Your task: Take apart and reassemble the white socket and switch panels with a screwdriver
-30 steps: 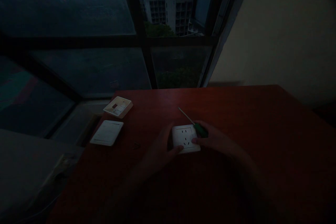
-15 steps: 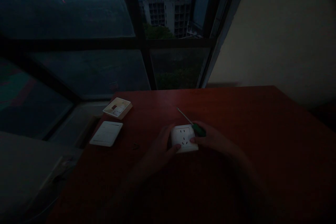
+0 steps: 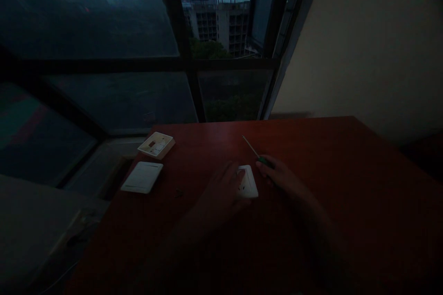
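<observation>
A white wall socket [image 3: 249, 184] lies on the reddish-brown table in front of me. My left hand [image 3: 223, 186] reaches across its left part, fingers over the face and thumb along the near edge, gripping it; most of the slots are hidden. To the right of the socket, my right hand [image 3: 277, 173] is closed around the green handle of a screwdriver [image 3: 252, 148]. The metal shaft points away from me and to the left, its tip apart from the socket. Small dark pieces, perhaps screws [image 3: 178, 192], lie left of my left hand.
At the table's left edge lie a flat white switch plate [image 3: 142, 177] and, behind it, an open white mounting box [image 3: 157, 144]. The wooden table [image 3: 328, 161] reaches to dark-framed windows [image 3: 114, 64] and a pale wall [image 3: 367, 46]. The room is dim.
My right hand has let go of the socket and moved right, now gripping the screwdriver by its handle. My left hand has shifted right over the socket's face, covering more of it.
</observation>
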`<act>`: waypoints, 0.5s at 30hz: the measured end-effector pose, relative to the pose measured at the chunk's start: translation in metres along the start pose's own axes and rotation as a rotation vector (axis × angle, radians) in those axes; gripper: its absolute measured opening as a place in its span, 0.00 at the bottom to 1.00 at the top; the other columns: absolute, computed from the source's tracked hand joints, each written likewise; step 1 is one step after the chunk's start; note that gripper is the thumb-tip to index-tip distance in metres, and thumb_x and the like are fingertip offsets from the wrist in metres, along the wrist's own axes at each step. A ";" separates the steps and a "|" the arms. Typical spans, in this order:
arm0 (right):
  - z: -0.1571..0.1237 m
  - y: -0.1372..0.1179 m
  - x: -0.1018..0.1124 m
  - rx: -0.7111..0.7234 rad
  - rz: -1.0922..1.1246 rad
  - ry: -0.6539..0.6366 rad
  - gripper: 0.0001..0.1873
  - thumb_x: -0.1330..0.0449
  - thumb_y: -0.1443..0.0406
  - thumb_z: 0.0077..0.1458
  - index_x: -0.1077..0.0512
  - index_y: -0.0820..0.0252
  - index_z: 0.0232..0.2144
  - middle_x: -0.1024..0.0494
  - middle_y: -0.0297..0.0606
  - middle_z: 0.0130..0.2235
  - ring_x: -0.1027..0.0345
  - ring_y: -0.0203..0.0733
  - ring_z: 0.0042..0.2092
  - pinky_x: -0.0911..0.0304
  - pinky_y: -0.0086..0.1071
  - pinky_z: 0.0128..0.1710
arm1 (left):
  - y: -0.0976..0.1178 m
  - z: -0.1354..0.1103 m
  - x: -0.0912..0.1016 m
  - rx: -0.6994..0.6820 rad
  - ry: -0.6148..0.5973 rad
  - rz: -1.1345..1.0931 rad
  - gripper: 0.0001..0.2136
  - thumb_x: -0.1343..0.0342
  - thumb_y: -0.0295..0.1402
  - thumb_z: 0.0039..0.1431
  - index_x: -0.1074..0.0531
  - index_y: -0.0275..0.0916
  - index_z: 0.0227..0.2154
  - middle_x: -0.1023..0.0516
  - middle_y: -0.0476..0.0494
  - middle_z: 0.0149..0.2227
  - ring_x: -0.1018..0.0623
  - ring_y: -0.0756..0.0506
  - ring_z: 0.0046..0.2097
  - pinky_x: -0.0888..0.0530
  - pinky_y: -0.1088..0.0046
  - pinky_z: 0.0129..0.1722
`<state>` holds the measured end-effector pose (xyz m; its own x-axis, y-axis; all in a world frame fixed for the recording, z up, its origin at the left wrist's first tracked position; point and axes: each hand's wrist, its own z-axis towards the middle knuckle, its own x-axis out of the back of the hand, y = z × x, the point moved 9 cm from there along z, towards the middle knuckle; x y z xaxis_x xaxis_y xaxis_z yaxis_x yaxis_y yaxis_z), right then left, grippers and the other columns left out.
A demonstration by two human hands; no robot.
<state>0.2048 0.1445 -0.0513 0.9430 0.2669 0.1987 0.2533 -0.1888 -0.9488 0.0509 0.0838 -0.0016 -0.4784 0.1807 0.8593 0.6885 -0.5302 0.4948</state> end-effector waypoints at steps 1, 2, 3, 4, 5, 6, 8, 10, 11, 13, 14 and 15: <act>0.001 0.001 -0.001 0.001 0.000 0.000 0.22 0.44 0.49 0.53 0.32 0.58 0.41 0.34 0.28 0.26 0.41 0.31 0.23 0.44 0.25 0.20 | -0.002 0.001 -0.004 0.000 -0.001 0.008 0.32 0.41 0.40 0.56 0.45 0.44 0.61 0.47 0.38 0.66 0.46 0.34 0.65 0.44 0.51 0.62; 0.001 0.002 -0.001 0.001 -0.002 0.002 0.22 0.44 0.49 0.53 0.32 0.58 0.42 0.34 0.28 0.26 0.41 0.31 0.23 0.44 0.24 0.20 | -0.004 0.001 -0.007 0.000 -0.002 0.011 0.31 0.41 0.39 0.56 0.46 0.44 0.61 0.47 0.38 0.65 0.45 0.34 0.65 0.44 0.52 0.62; 0.002 0.003 -0.001 0.000 -0.006 0.005 0.22 0.44 0.49 0.53 0.32 0.58 0.43 0.34 0.28 0.26 0.40 0.31 0.23 0.44 0.25 0.20 | -0.006 0.002 -0.008 0.002 -0.001 0.011 0.31 0.41 0.39 0.56 0.46 0.44 0.61 0.46 0.38 0.65 0.44 0.34 0.64 0.43 0.52 0.61; 0.002 0.004 0.000 0.000 -0.011 0.009 0.22 0.44 0.49 0.53 0.32 0.58 0.43 0.34 0.28 0.26 0.40 0.31 0.23 0.44 0.25 0.20 | -0.007 0.002 -0.009 0.003 -0.001 0.007 0.32 0.40 0.38 0.56 0.45 0.44 0.61 0.45 0.38 0.64 0.43 0.35 0.64 0.43 0.52 0.61; 0.002 0.005 0.001 0.000 -0.017 0.015 0.22 0.44 0.49 0.53 0.32 0.58 0.43 0.34 0.28 0.26 0.40 0.31 0.23 0.44 0.25 0.20 | -0.008 0.003 -0.009 0.005 -0.002 -0.003 0.32 0.40 0.38 0.55 0.45 0.45 0.61 0.44 0.38 0.64 0.43 0.35 0.63 0.43 0.52 0.61; 0.002 0.005 0.002 0.002 -0.024 0.023 0.22 0.44 0.49 0.53 0.32 0.58 0.42 0.34 0.28 0.26 0.40 0.31 0.23 0.44 0.25 0.20 | -0.009 0.004 -0.007 0.010 0.000 -0.021 0.32 0.39 0.38 0.54 0.44 0.45 0.61 0.44 0.39 0.63 0.42 0.35 0.63 0.42 0.53 0.61; 0.000 0.004 0.003 0.012 -0.040 0.044 0.21 0.44 0.50 0.53 0.32 0.58 0.42 0.33 0.28 0.27 0.39 0.31 0.23 0.43 0.25 0.21 | -0.012 0.006 -0.004 0.041 0.006 -0.075 0.35 0.37 0.39 0.51 0.45 0.45 0.61 0.43 0.40 0.63 0.42 0.36 0.63 0.42 0.54 0.61; -0.005 0.003 0.004 0.023 -0.059 0.064 0.21 0.44 0.50 0.54 0.32 0.57 0.43 0.32 0.29 0.28 0.38 0.32 0.24 0.42 0.26 0.21 | -0.018 0.008 -0.004 0.091 0.003 -0.134 0.39 0.34 0.39 0.47 0.46 0.43 0.61 0.43 0.39 0.63 0.42 0.36 0.63 0.42 0.54 0.61; -0.008 0.003 0.005 0.027 -0.073 0.078 0.21 0.45 0.50 0.54 0.32 0.56 0.43 0.31 0.30 0.28 0.38 0.32 0.24 0.41 0.27 0.22 | -0.021 0.008 -0.005 0.111 -0.003 -0.156 0.40 0.33 0.39 0.46 0.46 0.43 0.61 0.43 0.38 0.63 0.43 0.35 0.63 0.43 0.54 0.61; -0.016 0.005 0.011 0.035 -0.109 0.132 0.22 0.44 0.50 0.53 0.31 0.56 0.44 0.29 0.32 0.29 0.36 0.35 0.25 0.39 0.29 0.24 | -0.025 0.010 -0.007 0.129 -0.012 -0.174 0.41 0.33 0.40 0.45 0.45 0.42 0.61 0.44 0.37 0.63 0.43 0.35 0.63 0.43 0.53 0.62; -0.020 0.006 0.016 0.039 -0.132 0.179 0.22 0.44 0.50 0.53 0.31 0.57 0.44 0.28 0.34 0.31 0.34 0.37 0.27 0.37 0.31 0.26 | -0.026 0.011 -0.008 0.127 -0.008 -0.175 0.40 0.33 0.40 0.45 0.45 0.41 0.61 0.44 0.37 0.63 0.43 0.35 0.63 0.44 0.53 0.62; -0.025 0.008 0.023 0.042 -0.157 0.236 0.22 0.44 0.50 0.53 0.31 0.57 0.44 0.26 0.36 0.33 0.32 0.39 0.30 0.36 0.33 0.30 | -0.026 0.014 -0.009 0.124 0.002 -0.176 0.40 0.34 0.40 0.46 0.45 0.41 0.61 0.44 0.38 0.63 0.43 0.35 0.63 0.44 0.54 0.62</act>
<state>0.2342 0.1254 -0.0477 0.9184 0.0610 0.3908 0.3955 -0.1220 -0.9103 0.0446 0.1075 -0.0203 -0.5984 0.2597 0.7580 0.6557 -0.3849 0.6495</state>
